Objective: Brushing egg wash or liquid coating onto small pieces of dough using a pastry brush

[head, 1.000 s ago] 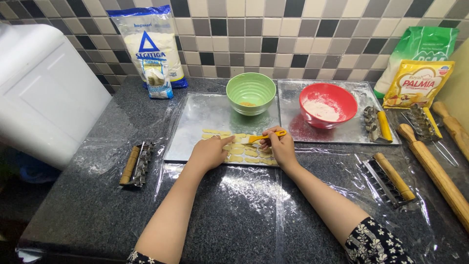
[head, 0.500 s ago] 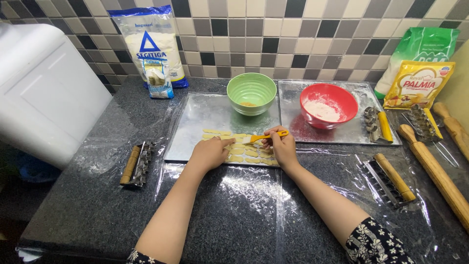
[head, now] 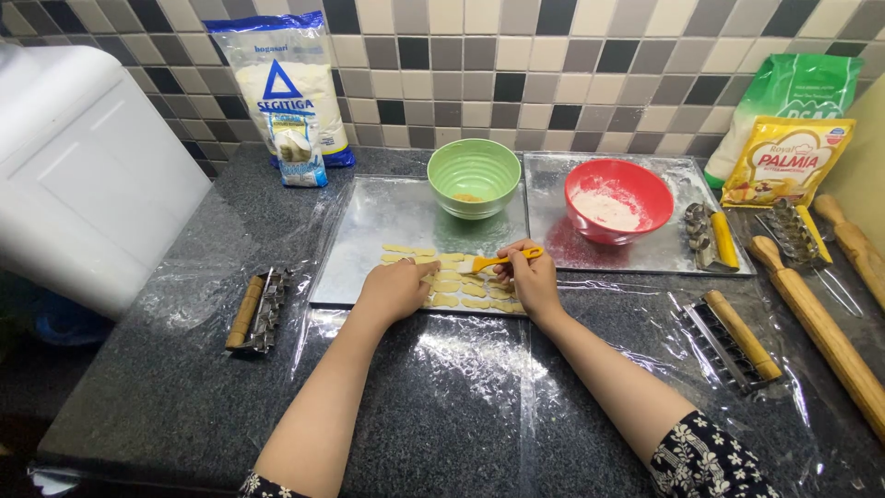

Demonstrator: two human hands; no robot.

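Note:
Several pale flat dough pieces (head: 454,280) lie in rows on the near end of a metal baking tray (head: 369,231). My left hand (head: 398,288) rests palm down on the tray's near edge, touching the dough pieces. My right hand (head: 527,277) grips a small brush with a yellow handle (head: 502,259), its tip over the dough. A green bowl (head: 473,176) with a little yellow liquid stands at the tray's far end.
A second tray (head: 659,254) holds a red bowl of flour (head: 618,200) and a roller cutter (head: 710,237). More roller cutters (head: 255,310) (head: 733,340) lie left and right. A wooden rolling pin (head: 820,330) lies at right. Flour bags (head: 288,88) (head: 788,161) lean on the tiled wall. A white appliance (head: 83,175) stands at left.
Hardly anything differs. Both hands stay over the dough pieces, with the brush held in the same spot.

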